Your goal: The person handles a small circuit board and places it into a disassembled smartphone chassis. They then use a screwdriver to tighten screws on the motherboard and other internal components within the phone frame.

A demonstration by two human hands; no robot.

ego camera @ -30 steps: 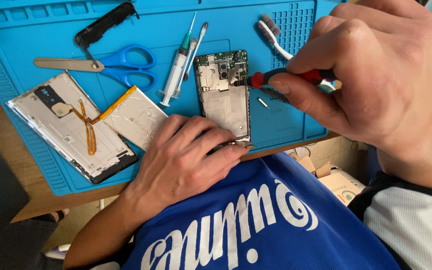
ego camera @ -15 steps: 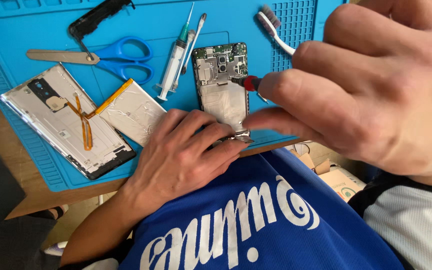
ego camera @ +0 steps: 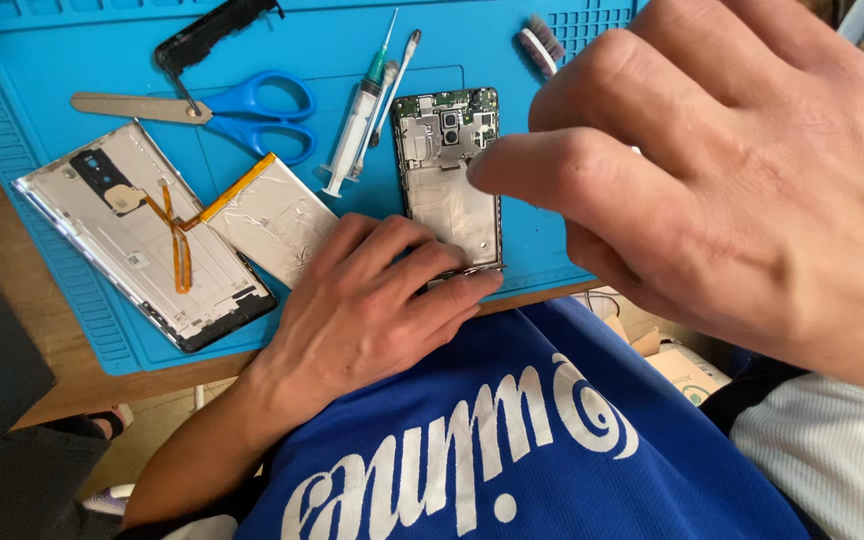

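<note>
Fingers [ego camera: 512, 170] of the right hand [ego camera: 742, 190] are bunched close together, tips pointing down at the upper half of the opened phone frame [ego camera: 449, 180]; whether they pinch a tool or small part cannot be told, since the hand hides its own grip. The right hand fills the near right of the view, raised above the work and nearest the camera. The left hand [ego camera: 372, 300] lies flat, fingers spread and loosely extended, pressing on the frame's lower end at the table's near edge; it grasps nothing but steadies the frame.

The phone frame lies directly below and slightly left of the right fingertips, its long axis running away from the person, camera end farthest. The left hand is in contact with it; the right hand hovers just over it.

The frame rests on a blue silicone work mat [ego camera: 72, 60] covering a wooden table [ego camera: 42, 330]. To the left lie a detached silver back cover [ego camera: 142, 235] with orange flex ribbon, and a foil-wrapped battery [ego camera: 270, 215] just beside it. Farther back: blue-handled scissors [ego camera: 222, 108], a syringe [ego camera: 357, 120], a thin stylus-like tool [ego camera: 400, 70], a black plastic strip [ego camera: 214, 30] and a small brush [ego camera: 540, 42].
</note>
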